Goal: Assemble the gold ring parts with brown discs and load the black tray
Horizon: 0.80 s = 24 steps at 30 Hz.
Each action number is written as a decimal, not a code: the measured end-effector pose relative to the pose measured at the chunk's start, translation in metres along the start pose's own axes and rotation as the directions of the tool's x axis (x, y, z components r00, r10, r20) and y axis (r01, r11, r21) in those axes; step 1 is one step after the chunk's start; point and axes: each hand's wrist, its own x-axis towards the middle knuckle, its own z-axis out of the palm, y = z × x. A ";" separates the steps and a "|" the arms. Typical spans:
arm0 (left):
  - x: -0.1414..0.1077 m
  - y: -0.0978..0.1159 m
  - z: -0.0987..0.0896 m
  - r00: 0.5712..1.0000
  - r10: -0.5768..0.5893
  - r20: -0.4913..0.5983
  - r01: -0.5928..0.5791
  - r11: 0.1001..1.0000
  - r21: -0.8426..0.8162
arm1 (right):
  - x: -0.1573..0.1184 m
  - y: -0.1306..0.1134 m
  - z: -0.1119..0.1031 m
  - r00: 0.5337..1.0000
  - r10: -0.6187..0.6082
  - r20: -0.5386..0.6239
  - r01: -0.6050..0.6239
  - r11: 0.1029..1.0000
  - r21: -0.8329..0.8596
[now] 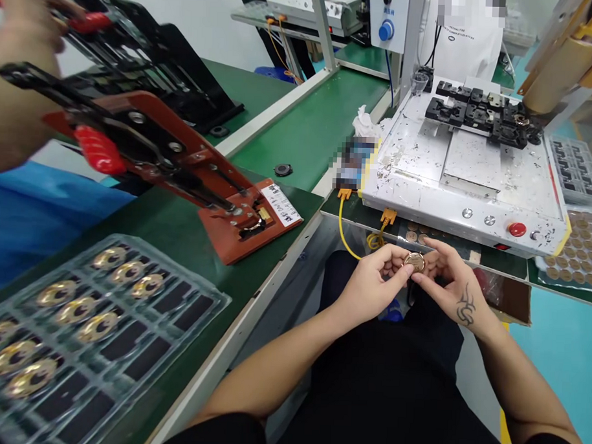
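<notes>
Above my lap, my left hand (378,283) grips a small round gold-rimmed part (414,262) between thumb and fingers. My right hand (449,282), with a tattoo near the wrist, has its thumb and fingers around the other side of the same part. Both hands are just in front of the white machine (457,189). Beneath the machine's front edge, several round copper-coloured discs (411,236) lie partly hidden behind my fingers.
A plastic tray (220,301) with several gold parts lies at left. Beyond it stands a red-brown clamp press (227,242). Another person's arm (19,76) reaches in at upper left. A yellow cable (343,230) hangs near my left hand. More discs (579,248) lie at right.
</notes>
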 end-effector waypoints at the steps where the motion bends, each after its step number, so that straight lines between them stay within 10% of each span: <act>1: 0.000 0.000 0.000 1.000 0.000 -0.001 0.000 1.000 0.021 | 0.003 0.000 -0.005 0.995 -0.078 0.054 0.082 0.994 -0.072; 9: -0.010 0.048 -0.040 0.960 0.279 0.027 -0.268 0.886 0.380 | 0.029 0.000 -0.012 0.857 -0.464 0.224 0.513 0.804 -0.301; 15: -0.010 0.126 -0.163 0.519 0.850 -0.087 -0.356 0.308 0.882 | 0.047 -0.006 -0.002 0.848 -0.508 0.151 0.527 0.777 -0.345; 20: 0.004 0.131 -0.222 0.532 0.807 0.257 -0.341 -0.073 0.937 | 0.055 -0.009 0.001 0.855 -0.496 0.150 0.517 0.798 -0.310; 24: 0.018 0.155 -0.227 0.410 0.910 0.060 -0.339 0.091 0.936 | 0.071 -0.012 0.013 0.858 -0.499 0.123 0.514 0.819 -0.255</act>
